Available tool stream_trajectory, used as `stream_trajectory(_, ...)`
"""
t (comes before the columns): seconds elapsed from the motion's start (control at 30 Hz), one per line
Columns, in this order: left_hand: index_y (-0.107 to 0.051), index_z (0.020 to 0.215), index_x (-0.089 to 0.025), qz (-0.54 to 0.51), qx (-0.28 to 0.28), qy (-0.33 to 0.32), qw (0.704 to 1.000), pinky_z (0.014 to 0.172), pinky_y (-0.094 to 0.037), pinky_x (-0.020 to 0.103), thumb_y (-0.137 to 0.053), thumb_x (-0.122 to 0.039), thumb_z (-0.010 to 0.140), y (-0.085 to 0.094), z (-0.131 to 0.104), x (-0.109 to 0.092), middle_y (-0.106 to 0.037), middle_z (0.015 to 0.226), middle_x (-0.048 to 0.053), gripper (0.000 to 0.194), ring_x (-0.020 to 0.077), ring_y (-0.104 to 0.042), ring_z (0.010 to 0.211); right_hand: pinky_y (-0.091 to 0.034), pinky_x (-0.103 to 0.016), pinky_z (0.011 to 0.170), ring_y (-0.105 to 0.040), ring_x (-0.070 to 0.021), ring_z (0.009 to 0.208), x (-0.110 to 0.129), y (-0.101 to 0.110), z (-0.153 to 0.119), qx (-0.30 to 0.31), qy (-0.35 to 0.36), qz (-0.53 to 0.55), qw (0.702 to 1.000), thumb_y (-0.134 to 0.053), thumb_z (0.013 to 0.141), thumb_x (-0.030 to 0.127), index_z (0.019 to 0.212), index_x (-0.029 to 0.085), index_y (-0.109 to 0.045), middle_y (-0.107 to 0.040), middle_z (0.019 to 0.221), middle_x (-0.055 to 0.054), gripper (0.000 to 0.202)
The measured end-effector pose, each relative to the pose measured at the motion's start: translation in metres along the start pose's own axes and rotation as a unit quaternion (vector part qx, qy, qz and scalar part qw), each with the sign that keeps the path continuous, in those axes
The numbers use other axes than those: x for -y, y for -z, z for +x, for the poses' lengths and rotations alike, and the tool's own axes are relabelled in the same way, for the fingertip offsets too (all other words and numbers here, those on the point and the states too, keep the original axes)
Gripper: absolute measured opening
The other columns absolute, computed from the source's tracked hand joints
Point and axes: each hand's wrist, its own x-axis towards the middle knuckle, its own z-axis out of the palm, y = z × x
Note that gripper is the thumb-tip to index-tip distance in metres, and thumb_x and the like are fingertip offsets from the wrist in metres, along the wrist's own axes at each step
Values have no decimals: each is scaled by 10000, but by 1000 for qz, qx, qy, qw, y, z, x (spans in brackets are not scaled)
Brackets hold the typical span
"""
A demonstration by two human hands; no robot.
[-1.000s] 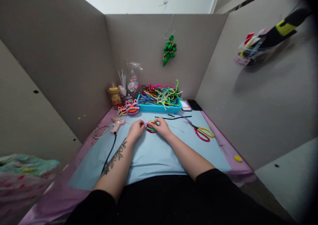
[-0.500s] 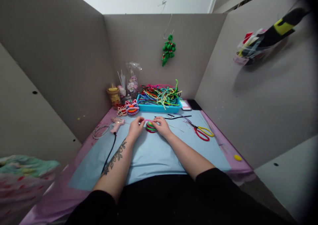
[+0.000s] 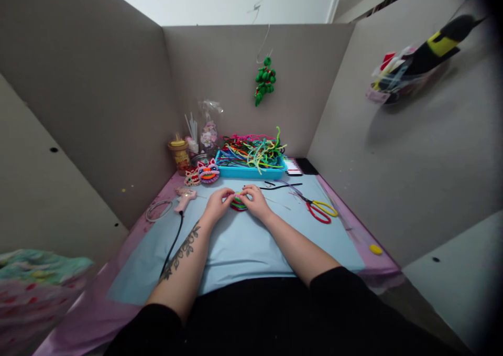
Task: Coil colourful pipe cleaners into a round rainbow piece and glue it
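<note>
My left hand [image 3: 220, 203] and my right hand [image 3: 255, 202] meet in the middle of the table, both closed in a pinch. Between the fingertips is a short pink, twisted-looking pipe cleaner [image 3: 238, 195], mostly covered by the fingers. Just below it, partly hidden by both hands, a small piece with curved green and red bands [image 3: 239, 206] rests on the blue sheet. Whether the pink strip touches that banded piece I cannot tell. Left of my left hand lies a pink glue gun [image 3: 186, 201] with a black cord.
A blue tray [image 3: 251, 173] heaped with colourful pipe cleaners stands behind my hands. To its left sit lion-face ornaments [image 3: 208, 172]. Scissors [image 3: 320, 211] with red and yellow handles lie to the right, near black pipe cleaners [image 3: 288, 186]. Panels enclose the table on three sides.
My hands have drawn closer together, mostly by my left hand shifting right. Less of the pink pipe cleaner shows between them, and it sits slightly lower, over the banded piece.
</note>
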Motion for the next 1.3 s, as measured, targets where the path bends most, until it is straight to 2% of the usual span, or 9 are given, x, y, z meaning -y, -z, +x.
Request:
stream_trajectory(0.2, -656, 849, -197, 71, -34, 31, 996, 849, -412, 310, -543, -284, 803, 1, 3, 6, -677, 871, 37, 150, 185, -581, 854, -363, -389, 953, -522, -210, 1017, -11, 1, 2, -27, -15, -14, 999, -572, 751, 164, 880, 217, -684, -605, 1019, -72, 179)
stream_trajectory(0.47, -666, 856, -197, 81, -8, 32, 996, 862, -393, 324, -531, -261, 806, 2, 2, 0, -676, 880, 49, 158, 202, -564, 892, -368, -380, 934, -527, -211, 998, -10, 0, 1, -3, 6, -20, 1000, -589, 755, 172, 839, 231, -708, -605, 962, -62, 158)
stream_trajectory(0.73, -654, 827, -192, 99, -21, -7, 995, 805, -394, 318, -539, -250, 804, 1, 2, 6, -673, 841, 40, 131, 195, -560, 831, -361, -372, 909, -534, -199, 968, -4, -2, 3, 7, 32, -33, 999, -617, 769, 207, 814, 235, -710, -609, 926, -53, 107)
stream_trajectory(1.3, -660, 840, -195, 105, 1, 11, 994, 808, -414, 306, -562, -246, 792, -2, 2, 11, -679, 846, 38, 121, 188, -581, 829, -350, -386, 917, -501, -217, 977, -8, -16, 10, 10, 20, -76, 997, -586, 739, 161, 728, 205, -684, -587, 930, -70, 108)
